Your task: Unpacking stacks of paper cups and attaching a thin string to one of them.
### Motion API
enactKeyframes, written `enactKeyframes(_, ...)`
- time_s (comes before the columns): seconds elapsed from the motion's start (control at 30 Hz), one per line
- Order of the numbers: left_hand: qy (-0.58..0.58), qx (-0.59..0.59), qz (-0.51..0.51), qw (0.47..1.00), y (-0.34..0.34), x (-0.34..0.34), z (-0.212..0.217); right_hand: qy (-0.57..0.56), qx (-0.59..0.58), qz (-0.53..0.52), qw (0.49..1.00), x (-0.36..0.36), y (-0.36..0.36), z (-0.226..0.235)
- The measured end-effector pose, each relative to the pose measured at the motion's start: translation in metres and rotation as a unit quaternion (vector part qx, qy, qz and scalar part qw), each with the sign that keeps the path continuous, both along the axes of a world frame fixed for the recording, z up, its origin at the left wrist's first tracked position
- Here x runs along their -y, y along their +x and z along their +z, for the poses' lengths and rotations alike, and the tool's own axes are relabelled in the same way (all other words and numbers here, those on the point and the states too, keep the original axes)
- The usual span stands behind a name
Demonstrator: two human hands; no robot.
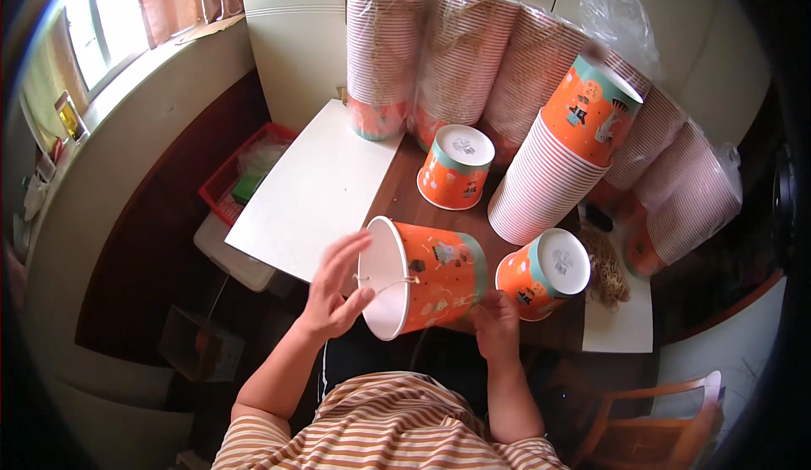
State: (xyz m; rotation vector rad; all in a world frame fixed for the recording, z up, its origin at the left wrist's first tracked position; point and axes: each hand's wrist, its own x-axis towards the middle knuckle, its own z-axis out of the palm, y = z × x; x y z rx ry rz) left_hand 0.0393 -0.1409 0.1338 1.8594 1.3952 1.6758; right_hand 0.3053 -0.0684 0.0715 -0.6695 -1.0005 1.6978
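An orange paper bucket (443, 271) with a teal base band and printed figures lies on its side in front of me, its white mouth facing left. My right hand (497, 325) grips it by the base end. At the mouth, my left hand (336, 291) has its fingers stretched out and apart beside the rim. A thin pale string (390, 284) passes through the bucket's wall near the rim, with an end showing inside. Just right of the base, another orange bucket (524, 284) stands upside down. A further upturned bucket (452, 179) is farther back.
A tall nested bucket stack (549, 179) leans behind the held bucket. Several plastic-wrapped stacks (465, 52) line the wall. A bundle of tan strings (606, 276) lies at the table's right. The white board (317, 187) covers the left; beyond are a red basket (224, 179) and wooden chair (646, 428).
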Motion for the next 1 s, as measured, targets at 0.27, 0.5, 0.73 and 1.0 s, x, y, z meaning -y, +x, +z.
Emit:
enactKeyframes(0.27, -0.115, 0.176, 0.011, 0.978, 0.03, 0.013, -0.006, 0.127, 0.084, -0.162, 0.975, 0.007, -0.004, 0.014)
enactKeyframes(0.5, -0.048, 0.033, -0.048, 0.997, 0.086, 0.026, -0.025, 0.193, 0.168, -0.239, 0.937, 0.026, -0.02, 0.011)
enactKeyframes(0.73, -0.002, -0.193, 0.071, 0.979, 0.106, 0.031, -0.022, 0.219, 0.165, -0.216, 0.937, 0.038, -0.029, 0.014)
enactKeyframes(1.0, 0.053, 0.063, 0.137, 0.987, 0.041, 0.012, 0.023, 0.272, 0.152, -0.196, 0.93, 0.039, -0.022, 0.015)
